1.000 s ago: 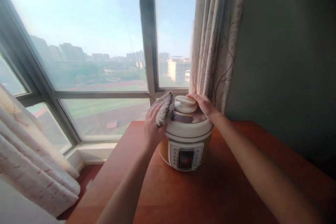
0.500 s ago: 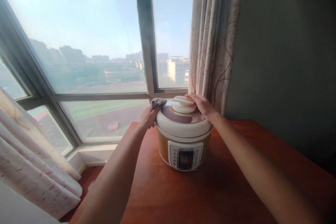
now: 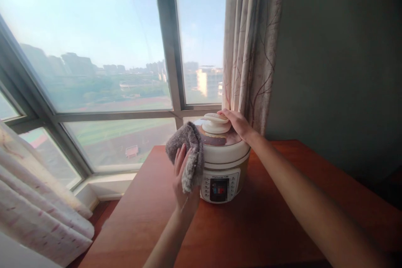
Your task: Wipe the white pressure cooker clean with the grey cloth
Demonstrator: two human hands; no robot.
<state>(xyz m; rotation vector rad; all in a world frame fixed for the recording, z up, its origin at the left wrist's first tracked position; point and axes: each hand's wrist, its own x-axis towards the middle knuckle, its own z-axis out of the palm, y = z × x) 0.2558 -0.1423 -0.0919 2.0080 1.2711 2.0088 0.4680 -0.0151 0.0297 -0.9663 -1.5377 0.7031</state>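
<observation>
Grey cloth point(image 3: 190, 137) is clamped in the left grip point(image 3: 179, 187); right grip point(image 3: 240, 124) touches the lid handle point(image 3: 214, 124), closure unclear.

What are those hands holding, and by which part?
The left hand holds a fluffy grey cloth by its lower part. The right hand touches the electric cooker's lid handle on the right; whether it grips is unclear.

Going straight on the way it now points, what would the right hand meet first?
Most likely the white lid handle: the right hand points at it and seems to touch its edge, though depth is hard to judge.
</observation>
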